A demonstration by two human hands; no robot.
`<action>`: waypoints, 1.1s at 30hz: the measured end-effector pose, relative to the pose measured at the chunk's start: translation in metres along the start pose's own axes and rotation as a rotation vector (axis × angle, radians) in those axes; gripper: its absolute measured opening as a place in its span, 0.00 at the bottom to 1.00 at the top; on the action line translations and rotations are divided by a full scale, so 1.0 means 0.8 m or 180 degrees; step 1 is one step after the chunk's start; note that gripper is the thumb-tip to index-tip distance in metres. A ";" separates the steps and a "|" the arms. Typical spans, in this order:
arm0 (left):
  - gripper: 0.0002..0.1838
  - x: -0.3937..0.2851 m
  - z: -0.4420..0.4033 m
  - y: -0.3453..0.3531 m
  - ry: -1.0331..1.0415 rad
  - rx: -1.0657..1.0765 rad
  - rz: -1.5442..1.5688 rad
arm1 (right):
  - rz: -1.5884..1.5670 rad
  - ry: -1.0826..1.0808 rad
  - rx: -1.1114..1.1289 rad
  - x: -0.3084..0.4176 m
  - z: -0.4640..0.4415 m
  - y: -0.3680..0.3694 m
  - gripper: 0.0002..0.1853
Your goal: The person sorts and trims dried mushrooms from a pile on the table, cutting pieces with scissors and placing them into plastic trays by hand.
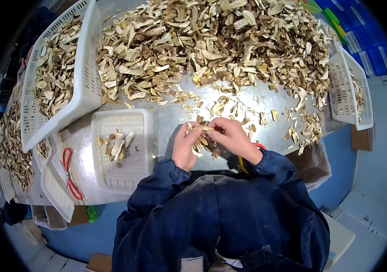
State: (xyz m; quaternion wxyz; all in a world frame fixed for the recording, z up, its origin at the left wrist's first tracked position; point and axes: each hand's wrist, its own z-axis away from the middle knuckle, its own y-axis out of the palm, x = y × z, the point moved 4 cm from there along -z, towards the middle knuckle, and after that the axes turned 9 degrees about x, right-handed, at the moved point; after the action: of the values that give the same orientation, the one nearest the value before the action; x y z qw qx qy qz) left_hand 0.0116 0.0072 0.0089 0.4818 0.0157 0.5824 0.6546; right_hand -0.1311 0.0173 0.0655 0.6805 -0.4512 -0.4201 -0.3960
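My left hand [185, 147] and my right hand [235, 138] meet near the front edge of the metal table [166, 120]. Both are closed, their fingertips pinching a pale dried mushroom slice [206, 128] between them. Below the fingers, more dried mushroom pieces [200, 144] lie close to the table edge. Left of my left hand is a shallow white tray [107, 174] with several mushroom slices [120, 146] in it. A large heap of dried mushroom slices [211, 41] covers the back of the table.
A tall white perforated basket [87, 68] of slices stands at the left, another basket [345, 90] at the right. Red-handled scissors [68, 174] lie left of the tray. Something red and yellow [242, 164] is partly hidden by my right wrist. Blue crates [370, 41] stand at the far right.
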 end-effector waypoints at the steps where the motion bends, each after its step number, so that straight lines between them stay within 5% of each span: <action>1: 0.08 0.000 0.000 0.002 -0.0005 -0.0024 -0.0115 | 0.0010 0.0043 0.0009 -0.001 0.000 0.000 0.10; 10: 0.10 -0.005 0.003 0.008 0.0176 -0.0124 -0.0629 | -0.0860 -0.0085 0.0023 -0.036 -0.010 0.018 0.11; 16: 0.10 -0.021 0.004 0.008 -0.0077 -0.0039 -0.0753 | -0.0173 0.0390 -0.0036 -0.009 -0.004 -0.016 0.14; 21: 0.08 -0.012 0.003 0.011 -0.0100 -0.0030 -0.1175 | -0.0212 -0.0082 0.0120 -0.010 -0.003 -0.004 0.08; 27: 0.08 -0.012 0.005 0.018 0.0082 -0.0058 -0.0830 | -0.1540 0.0395 -0.0181 -0.030 0.003 0.016 0.09; 33: 0.07 -0.005 0.001 0.003 0.0025 -0.0216 -0.0943 | -0.1092 0.0559 0.0084 -0.022 0.010 0.015 0.11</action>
State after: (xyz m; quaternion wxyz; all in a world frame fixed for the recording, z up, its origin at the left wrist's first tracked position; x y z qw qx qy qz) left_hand 0.0130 0.0058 0.0129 0.5711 -0.0893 0.5578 0.5957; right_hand -0.1274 0.0314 0.0478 0.6429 -0.3277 -0.4351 -0.5385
